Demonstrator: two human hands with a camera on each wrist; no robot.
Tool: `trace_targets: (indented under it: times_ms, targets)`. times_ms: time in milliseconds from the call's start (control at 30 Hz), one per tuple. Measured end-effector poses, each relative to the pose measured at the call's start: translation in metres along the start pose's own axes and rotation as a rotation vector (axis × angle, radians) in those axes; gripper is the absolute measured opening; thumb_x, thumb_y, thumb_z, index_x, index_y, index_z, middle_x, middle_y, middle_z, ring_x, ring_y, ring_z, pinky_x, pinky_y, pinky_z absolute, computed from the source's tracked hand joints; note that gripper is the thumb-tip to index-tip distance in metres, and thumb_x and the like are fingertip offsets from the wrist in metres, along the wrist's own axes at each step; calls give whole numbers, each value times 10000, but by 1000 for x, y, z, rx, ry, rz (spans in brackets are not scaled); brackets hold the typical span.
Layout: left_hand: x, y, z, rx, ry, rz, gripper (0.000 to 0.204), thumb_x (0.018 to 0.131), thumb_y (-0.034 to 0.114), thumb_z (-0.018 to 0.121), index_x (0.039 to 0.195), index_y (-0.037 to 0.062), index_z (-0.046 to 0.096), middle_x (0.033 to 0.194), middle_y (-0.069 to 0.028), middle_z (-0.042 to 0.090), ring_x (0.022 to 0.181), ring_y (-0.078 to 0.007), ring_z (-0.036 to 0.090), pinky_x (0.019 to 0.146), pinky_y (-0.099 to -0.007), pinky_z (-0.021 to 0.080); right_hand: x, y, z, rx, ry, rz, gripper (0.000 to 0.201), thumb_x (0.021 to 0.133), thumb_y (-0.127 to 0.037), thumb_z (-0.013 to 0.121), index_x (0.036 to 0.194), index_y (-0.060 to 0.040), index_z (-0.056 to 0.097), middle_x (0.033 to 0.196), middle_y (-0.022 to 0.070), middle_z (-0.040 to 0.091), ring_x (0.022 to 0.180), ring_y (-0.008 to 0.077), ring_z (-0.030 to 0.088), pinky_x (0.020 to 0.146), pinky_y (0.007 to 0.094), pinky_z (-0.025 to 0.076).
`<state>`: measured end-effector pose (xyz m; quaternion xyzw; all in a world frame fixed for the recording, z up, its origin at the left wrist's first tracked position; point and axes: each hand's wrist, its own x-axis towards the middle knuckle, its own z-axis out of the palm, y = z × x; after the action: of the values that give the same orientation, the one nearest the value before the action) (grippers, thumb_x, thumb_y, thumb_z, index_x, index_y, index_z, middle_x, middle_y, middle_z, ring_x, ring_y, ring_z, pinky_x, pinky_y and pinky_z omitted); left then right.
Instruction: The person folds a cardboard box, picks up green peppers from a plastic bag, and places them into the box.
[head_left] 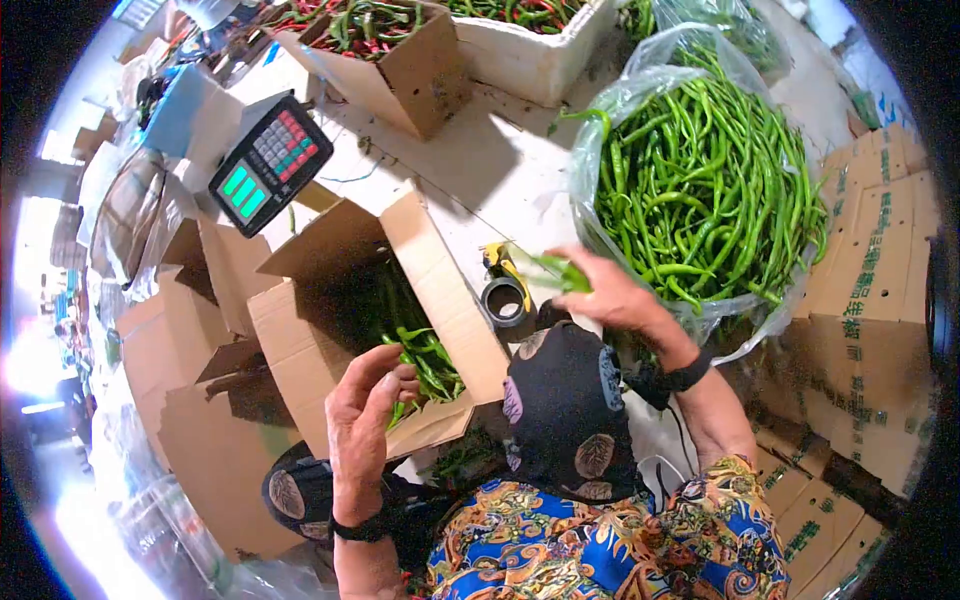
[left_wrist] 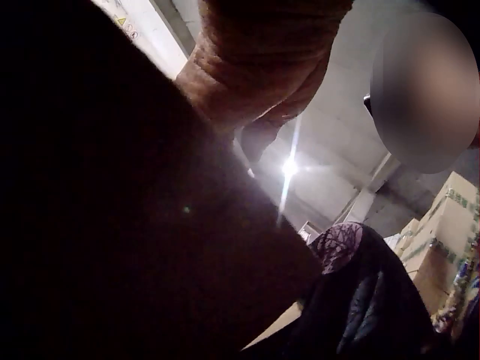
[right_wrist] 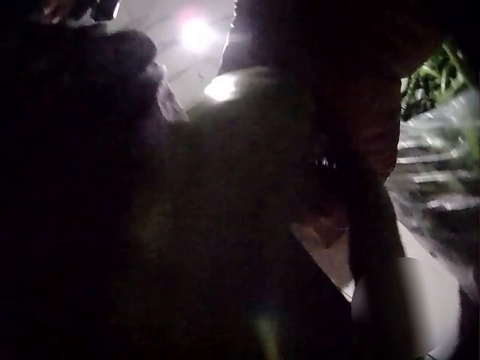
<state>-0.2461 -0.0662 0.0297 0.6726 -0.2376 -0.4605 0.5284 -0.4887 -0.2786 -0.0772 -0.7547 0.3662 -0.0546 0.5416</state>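
Observation:
Green chili peppers [head_left: 568,276] stick out from the fingers of my right hand [head_left: 622,300], which grips them over the table between the box and the bag. A clear plastic bag [head_left: 585,165] full of long green chilies [head_left: 710,190] stands just beyond that hand. My left hand [head_left: 362,415] is at the near edge of an open cardboard box [head_left: 445,290], its fingers loosely bent beside the green chilies [head_left: 430,365] lying inside. Both wrist views are mostly dark; the left hand [left_wrist: 255,67] shows only in part there.
A tape dispenser [head_left: 508,300] lies on the white table [head_left: 500,190] right of the box. Behind the box is a scale display [head_left: 270,165]. A carton [head_left: 425,85] and a white foam box [head_left: 530,60] of peppers stand at the back. Flattened cartons [head_left: 870,260] are at the right.

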Motion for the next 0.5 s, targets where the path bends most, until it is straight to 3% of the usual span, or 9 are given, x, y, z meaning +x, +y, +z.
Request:
trace_targets:
  times_ms: [33,67,200,267,333,500]
  targets:
    - [-4,6,2,9,0,17,304,926,100,566,1196,-40,563,989,-114,652,870,-136,617,784,-260,506,1,0,-6,67,148,-194,542,805,-232,669,1273,-43,472,1012,106,620,839,250,599,809,355,494]
    - [-8,10,3,18,-3,33,294,928,97,564,1189,-38,569,983,-113,654,863,-135,616,782,-259,507,-12,-43,-29,258,43,17,515,839,-221,635,1282,-15,470,967,89,597,771,184,568,713,306,501]
    - [-17,13,3,-91,-63,33,279,935,106,556,1174,-36,576,965,-102,660,866,-137,620,789,-262,505,-25,-77,-61,1098,-37,69,419,928,-146,501,1312,9,437,937,89,563,688,98,492,584,226,444]
    - [-18,14,7,-149,-105,33,276,939,112,550,1169,-37,577,962,-102,663,876,-142,625,794,-266,503,-26,-91,-76,1190,-211,-39,402,941,-121,464,1324,-3,426,942,88,554,680,110,483,578,235,437]
    - [-19,19,15,-154,-151,22,277,940,110,520,1170,-39,559,958,-96,658,847,-136,615,762,-257,492,-32,-110,-75,1171,-151,-94,407,939,-121,466,1327,-4,428,933,85,546,679,110,474,580,232,430]
    - [-19,31,37,-146,-286,64,268,949,123,514,1168,-19,579,1034,-115,659,960,-161,626,825,-278,502,-41,-149,-55,1227,-208,-227,461,933,-118,477,1371,0,399,989,97,559,727,117,500,600,234,438]
